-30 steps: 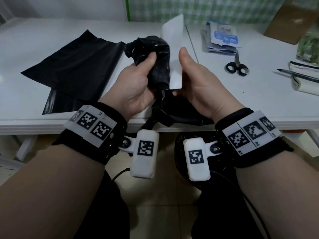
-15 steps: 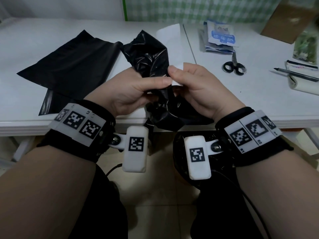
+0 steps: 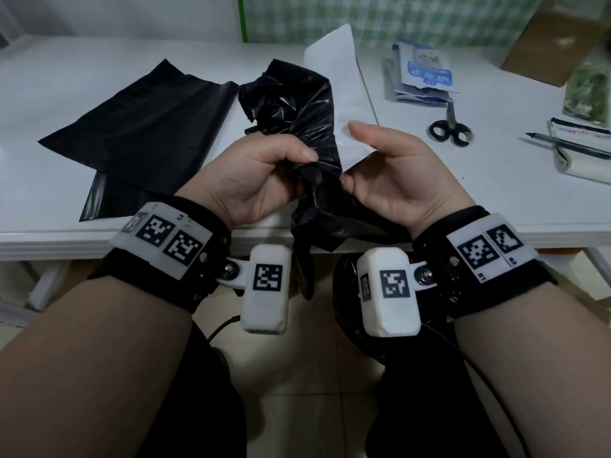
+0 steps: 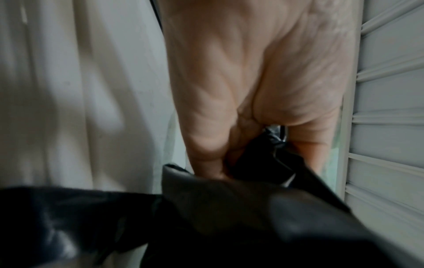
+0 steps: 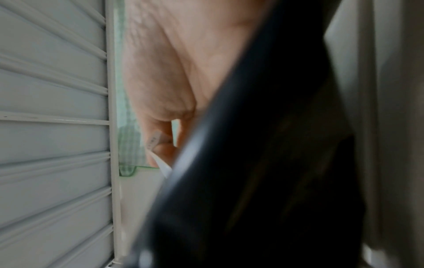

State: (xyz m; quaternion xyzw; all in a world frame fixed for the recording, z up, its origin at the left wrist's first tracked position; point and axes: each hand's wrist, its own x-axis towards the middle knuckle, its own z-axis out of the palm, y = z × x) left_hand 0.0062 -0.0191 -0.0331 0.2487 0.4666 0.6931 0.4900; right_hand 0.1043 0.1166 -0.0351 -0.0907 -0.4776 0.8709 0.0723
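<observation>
A crumpled black plastic bag (image 3: pixel 297 104) stands up over the white table's front edge, its lower part hanging below the edge between my wrists. My left hand (image 3: pixel 264 173) grips the bag's gathered middle, fingers and thumb curled round it; the left wrist view shows the left hand (image 4: pixel 241 136) closed on the bag (image 4: pixel 229 208). Behind the bag rises a white sheet (image 3: pixel 337 71). My right hand (image 3: pixel 390 173) holds its lower corner, thumb raised. In the right wrist view the fingertips (image 5: pixel 160 154) pinch the sheet (image 5: pixel 164 168) beside the bag (image 5: pixel 263 163).
Flat black bags (image 3: pixel 139 127) lie on the white table (image 3: pixel 66 239) at the left. At the right are blue-printed packets (image 3: pixel 423 74), black-handled scissors (image 3: pixel 449 127), a pen (image 3: pixel 568 147) and a brown cardboard piece (image 3: pixel 555 44). My knees are below the table edge.
The bag has spread open upward from a tight wad. My hands have drawn slightly apart, and the right thumb has lifted off the sheet.
</observation>
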